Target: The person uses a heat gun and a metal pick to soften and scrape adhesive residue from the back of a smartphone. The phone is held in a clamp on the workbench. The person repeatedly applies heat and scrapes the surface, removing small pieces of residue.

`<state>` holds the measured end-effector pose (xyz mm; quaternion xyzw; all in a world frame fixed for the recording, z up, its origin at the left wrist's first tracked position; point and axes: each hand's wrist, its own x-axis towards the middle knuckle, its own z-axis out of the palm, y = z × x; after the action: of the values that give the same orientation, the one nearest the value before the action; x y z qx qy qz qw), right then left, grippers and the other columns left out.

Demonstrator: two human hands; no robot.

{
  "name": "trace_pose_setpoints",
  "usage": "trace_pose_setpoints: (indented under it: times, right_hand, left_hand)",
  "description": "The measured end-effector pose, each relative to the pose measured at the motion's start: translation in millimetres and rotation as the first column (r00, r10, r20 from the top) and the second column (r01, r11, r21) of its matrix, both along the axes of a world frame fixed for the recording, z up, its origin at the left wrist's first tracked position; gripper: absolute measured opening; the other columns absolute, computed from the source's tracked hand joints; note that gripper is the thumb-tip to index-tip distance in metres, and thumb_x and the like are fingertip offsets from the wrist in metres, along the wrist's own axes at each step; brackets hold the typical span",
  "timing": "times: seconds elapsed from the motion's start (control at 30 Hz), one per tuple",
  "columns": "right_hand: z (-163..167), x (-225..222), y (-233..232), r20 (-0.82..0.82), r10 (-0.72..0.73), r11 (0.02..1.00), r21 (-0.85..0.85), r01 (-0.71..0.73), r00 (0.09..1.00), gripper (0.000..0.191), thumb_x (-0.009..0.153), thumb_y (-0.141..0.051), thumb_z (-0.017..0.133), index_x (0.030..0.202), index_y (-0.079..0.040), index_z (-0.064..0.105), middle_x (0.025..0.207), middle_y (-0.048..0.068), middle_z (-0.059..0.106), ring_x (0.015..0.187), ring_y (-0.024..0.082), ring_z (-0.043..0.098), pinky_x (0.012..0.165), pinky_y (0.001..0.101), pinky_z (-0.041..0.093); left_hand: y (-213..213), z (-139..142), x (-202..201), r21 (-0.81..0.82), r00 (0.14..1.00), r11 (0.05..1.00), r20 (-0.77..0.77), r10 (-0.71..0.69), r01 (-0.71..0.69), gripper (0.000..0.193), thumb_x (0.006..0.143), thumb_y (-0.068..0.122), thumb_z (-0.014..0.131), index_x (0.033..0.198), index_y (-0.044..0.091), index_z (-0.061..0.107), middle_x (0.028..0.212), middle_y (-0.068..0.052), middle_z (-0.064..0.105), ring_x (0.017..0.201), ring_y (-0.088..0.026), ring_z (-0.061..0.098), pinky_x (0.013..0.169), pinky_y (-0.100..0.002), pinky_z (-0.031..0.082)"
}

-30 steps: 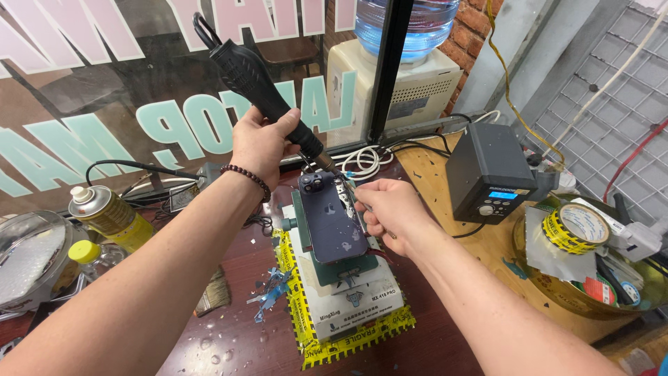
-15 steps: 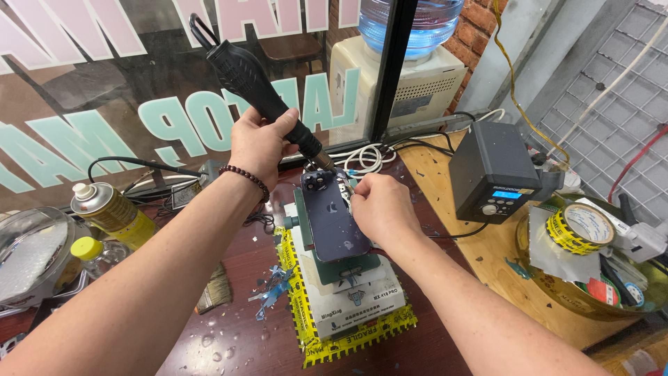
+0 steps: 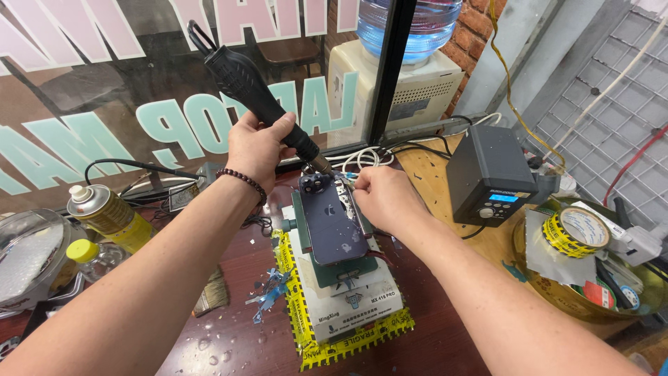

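Phone (image 3: 332, 223) lies face down in the green holder (image 3: 327, 268), long axis running away from you. Your left hand (image 3: 256, 145) grips the hot-air gun (image 3: 254, 90), nozzle at the far end; your right hand (image 3: 379, 197), fingers pinched, touches that same corner.

Phone (image 3: 332, 221) on holder (image 3: 348, 278), spray can (image 3: 108, 212) left, control box (image 3: 490, 174) right.
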<state>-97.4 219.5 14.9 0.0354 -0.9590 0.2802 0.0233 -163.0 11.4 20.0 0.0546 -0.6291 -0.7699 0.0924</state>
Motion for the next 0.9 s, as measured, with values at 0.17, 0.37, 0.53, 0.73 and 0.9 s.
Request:
trace_pose_setpoints:
  times: [0.17, 0.37, 0.53, 0.73, 0.9]
  right_hand:
    - [-3, -7, 10, 0.013, 0.070, 0.997, 0.018, -0.070, 0.997, 0.015, 0.086, -0.017, 0.068, 0.096, -0.008, 0.076, 0.089, 0.016, 0.077, 0.084, 0.032, 0.076, 0.079, 0.0420, 0.059]
    - [-9, -9, 3, -0.122, 0.101, 0.992, 0.086, -0.091, 0.987, 0.013, 0.085, -0.014, 0.070, 0.095, -0.008, 0.077, 0.088, 0.019, 0.075, 0.082, 0.033, 0.071, 0.074, 0.0443, 0.055]
    - [-11, -16, 7, 0.201, 0.006, 0.947, -0.317, 0.059, 0.980, 0.010, 0.086, -0.009, 0.070, 0.092, -0.002, 0.074, 0.072, 0.012, 0.073, 0.050, 0.015, 0.061, 0.049, 0.0329, 0.048]
    - [-26, -29, 22, 0.276, 0.092, 0.822, -0.564, 0.083, 0.957, 0.010, 0.087, -0.006, 0.069, 0.095, 0.000, 0.071, 0.067, 0.006, 0.066, 0.042, 0.012, 0.050, 0.036, 0.0296, 0.037]
    - [-44, -46, 32, -0.287, 0.319, 0.927, -0.101, -0.360, 0.903, 0.013, 0.085, -0.013, 0.077, 0.093, -0.003, 0.077, 0.073, 0.002, 0.070, 0.063, 0.005, 0.063, 0.055, 0.0207, 0.045]
  left_hand:
    - [3, 3, 1, -0.002, 1.000, 1.000, 0.018, 0.009, -0.009, 0.021, 0.091, 0.016, 0.075, 0.106, 0.005, 0.065, 0.093, -0.002, 0.068, 0.079, -0.011, 0.069, 0.060, -0.023, 0.058]
    - [5, 5, 1, 0.002, 0.999, 1.000, 0.026, 0.029, -0.029, 0.021, 0.091, 0.015, 0.075, 0.106, 0.005, 0.065, 0.093, -0.002, 0.067, 0.078, -0.011, 0.068, 0.057, -0.023, 0.056]
    - [8, 3, 2, -0.008, 0.998, 0.998, 0.006, 0.061, -0.061, 0.021, 0.091, 0.015, 0.075, 0.107, 0.005, 0.065, 0.092, -0.002, 0.066, 0.076, -0.011, 0.066, 0.058, -0.023, 0.056]
    - [12, 3, 5, -0.020, 0.995, 0.995, -0.001, 0.103, -0.103, 0.022, 0.091, 0.015, 0.075, 0.107, 0.004, 0.066, 0.092, -0.002, 0.066, 0.075, -0.010, 0.065, 0.057, -0.023, 0.056]
    - [11, 0, 9, -0.007, 0.990, 0.990, 0.004, 0.142, -0.142, 0.021, 0.090, 0.014, 0.075, 0.106, 0.004, 0.065, 0.091, -0.002, 0.066, 0.075, -0.010, 0.066, 0.057, -0.023, 0.057]
